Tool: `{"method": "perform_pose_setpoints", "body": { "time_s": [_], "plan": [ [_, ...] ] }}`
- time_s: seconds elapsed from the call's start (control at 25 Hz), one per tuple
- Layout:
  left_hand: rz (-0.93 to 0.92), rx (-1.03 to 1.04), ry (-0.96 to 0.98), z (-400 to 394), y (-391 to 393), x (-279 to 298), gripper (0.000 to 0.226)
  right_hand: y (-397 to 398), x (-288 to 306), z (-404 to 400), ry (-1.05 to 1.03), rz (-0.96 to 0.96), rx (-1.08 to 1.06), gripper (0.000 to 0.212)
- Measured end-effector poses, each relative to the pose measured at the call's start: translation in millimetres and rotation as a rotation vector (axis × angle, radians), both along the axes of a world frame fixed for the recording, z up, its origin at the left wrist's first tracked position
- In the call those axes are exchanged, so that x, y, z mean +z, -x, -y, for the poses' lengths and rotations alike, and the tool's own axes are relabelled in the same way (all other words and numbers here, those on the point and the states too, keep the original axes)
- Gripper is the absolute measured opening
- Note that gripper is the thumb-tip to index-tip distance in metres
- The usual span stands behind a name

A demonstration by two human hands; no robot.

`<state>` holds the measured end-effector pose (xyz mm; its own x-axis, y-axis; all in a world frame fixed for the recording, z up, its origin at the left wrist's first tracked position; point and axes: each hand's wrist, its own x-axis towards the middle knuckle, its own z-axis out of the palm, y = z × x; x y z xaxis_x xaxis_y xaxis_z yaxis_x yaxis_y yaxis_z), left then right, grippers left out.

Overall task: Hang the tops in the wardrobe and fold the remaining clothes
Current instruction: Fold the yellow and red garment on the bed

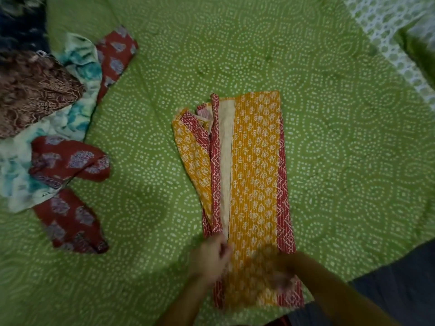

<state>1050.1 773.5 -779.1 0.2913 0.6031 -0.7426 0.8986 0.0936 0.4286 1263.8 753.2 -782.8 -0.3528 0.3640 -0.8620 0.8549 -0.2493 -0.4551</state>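
A yellow printed garment with red borders (256,165) lies folded lengthwise on the green bedspread (341,149), its pale lining showing along the left fold. My left hand (209,255) pinches the red-bordered left edge near the garment's near end. My right hand (277,274) is blurred by motion over the near end of the cloth; its fingers cannot be made out.
A heap of clothes lies at the left: a brown patterned piece (33,95), a teal and white tie-dye piece (77,95) and a dark red garment with grey motifs (68,161). A white-green pillow (388,27) is at the top right. The bed edge runs along the lower right.
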Motion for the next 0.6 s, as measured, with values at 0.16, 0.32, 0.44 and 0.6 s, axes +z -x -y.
{"method": "perform_pose_setpoints", "body": {
  "time_s": [0.16, 0.32, 0.44, 0.6],
  "plan": [
    [0.137, 0.934, 0.023, -144, -9, -28, 0.061, -2, -15, -76, -0.219, 0.033, -0.636, 0.014],
    [0.353, 1.106, 0.408, -219, -34, -45, 0.11, 11, -24, -161, -0.384, 0.1, -0.88, 0.013],
    [0.501, 1.233, 0.292, -258, -41, -36, 0.09, 26, -37, -177, -0.382, 0.168, -0.855, 0.014],
    [0.561, 1.458, -0.047, -252, -2, -46, 0.076, 33, -52, -170, -0.422, 0.205, -0.92, 0.015]
  ]
}}
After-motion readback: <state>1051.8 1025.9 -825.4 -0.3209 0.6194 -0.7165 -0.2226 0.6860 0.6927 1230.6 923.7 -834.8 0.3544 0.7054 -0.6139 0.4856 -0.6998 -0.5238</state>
